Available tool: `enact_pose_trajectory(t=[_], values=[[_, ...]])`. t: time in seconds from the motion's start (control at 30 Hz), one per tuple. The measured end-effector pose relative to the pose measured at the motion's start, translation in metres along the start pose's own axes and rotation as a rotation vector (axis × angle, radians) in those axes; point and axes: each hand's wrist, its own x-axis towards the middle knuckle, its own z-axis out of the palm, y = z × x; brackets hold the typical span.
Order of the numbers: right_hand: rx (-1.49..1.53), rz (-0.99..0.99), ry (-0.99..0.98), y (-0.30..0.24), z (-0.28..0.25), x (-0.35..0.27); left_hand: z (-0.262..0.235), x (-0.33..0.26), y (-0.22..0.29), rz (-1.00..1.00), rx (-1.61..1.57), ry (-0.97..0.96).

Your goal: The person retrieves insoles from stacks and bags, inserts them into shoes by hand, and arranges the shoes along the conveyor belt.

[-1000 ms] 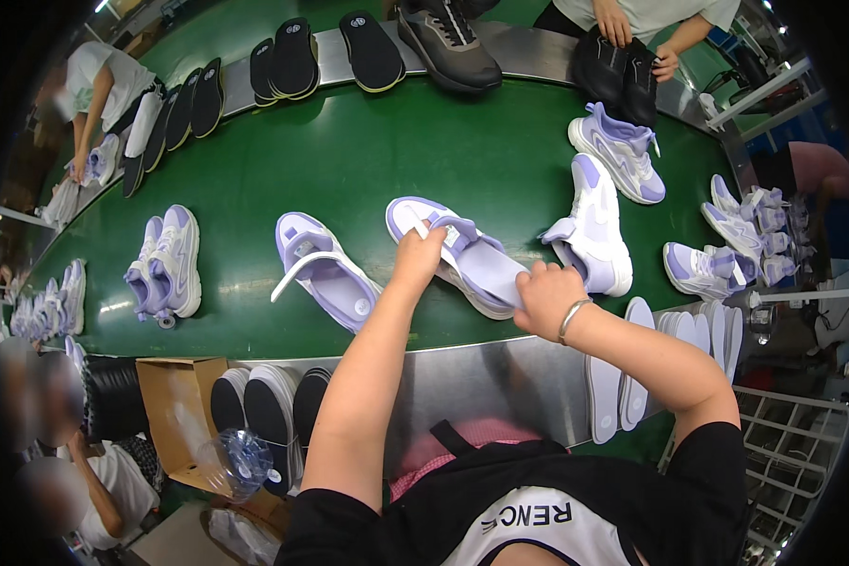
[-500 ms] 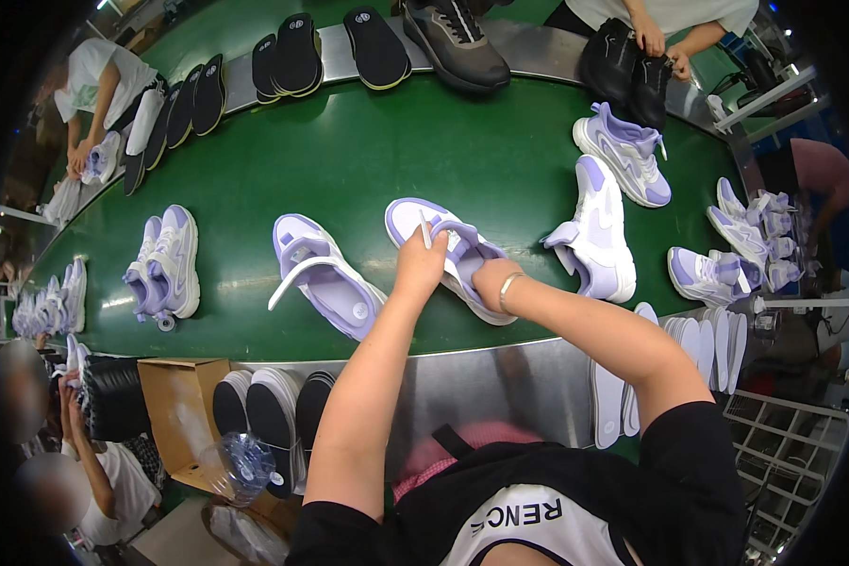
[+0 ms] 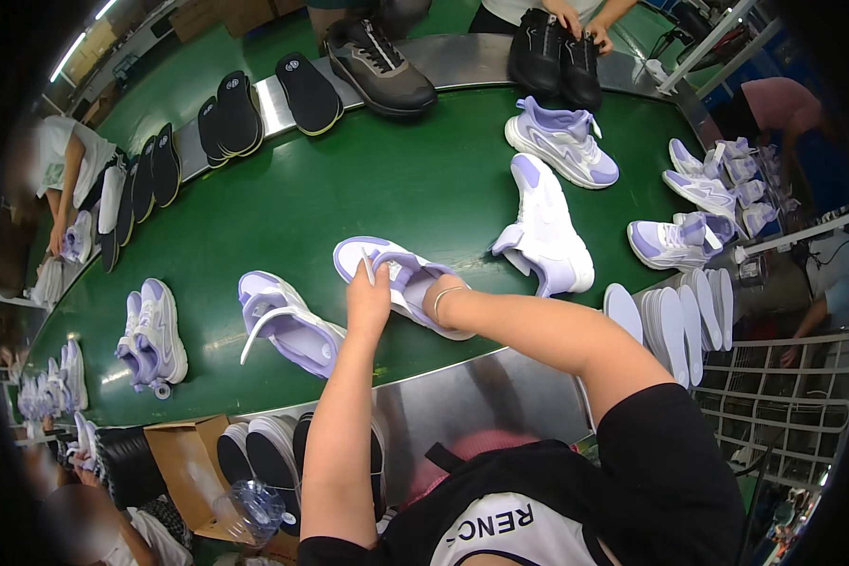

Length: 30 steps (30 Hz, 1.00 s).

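Lavender-white sneaker [image 3: 401, 278] lies mid green conveyor belt [image 3: 349, 189]. Left hand [image 3: 368, 300] pinches its soft upper w/ tongue; right hand [image 3: 426, 294] tucked inside, grip unclear. Prob. light, flexible; hold by collar.

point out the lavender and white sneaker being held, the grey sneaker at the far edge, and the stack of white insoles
lavender and white sneaker [image 3: 387, 264], head view, toe.
dark grey sneaker [image 3: 379, 68], head view, laces.
stack of white insoles [image 3: 674, 316], head view, middle insole.
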Motion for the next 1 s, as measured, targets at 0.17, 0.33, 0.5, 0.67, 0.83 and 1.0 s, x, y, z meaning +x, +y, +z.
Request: enact_pose_trajectory(t=[0.17, 0.33, 0.5, 0.67, 0.83, 1.0], values=[[-0.205, -0.107, -0.421, 0.009, -0.004, -0.024, 0.006, 0.007, -0.011, 0.11, 0.091, 0.065], [-0.291, -0.094, -0.465, 0.024, 0.024, -0.012, 0.012, 0.006, 0.003, 0.164, 0.162, 0.109], [0.312, -0.242, 0.11, 0.045, 0.034, -0.031, -0.004, 0.003, 0.012, 0.203, 0.395, 0.106], [0.069, -0.033, 0.622, 0.099, 0.039, -0.083, -0.057, 0.013, 0.014, 0.261, 0.633, 0.214], [-0.357, 0.251, 0.547, 0.167, 0.105, -0.093, -0.001, -0.019, 0.069, 0.781, 0.696, 0.49], [0.379, -0.12, 0.939, 0.152, 0.08, -0.085, 0.081, -0.045, 0.057, 0.792, 0.409, -0.138]])
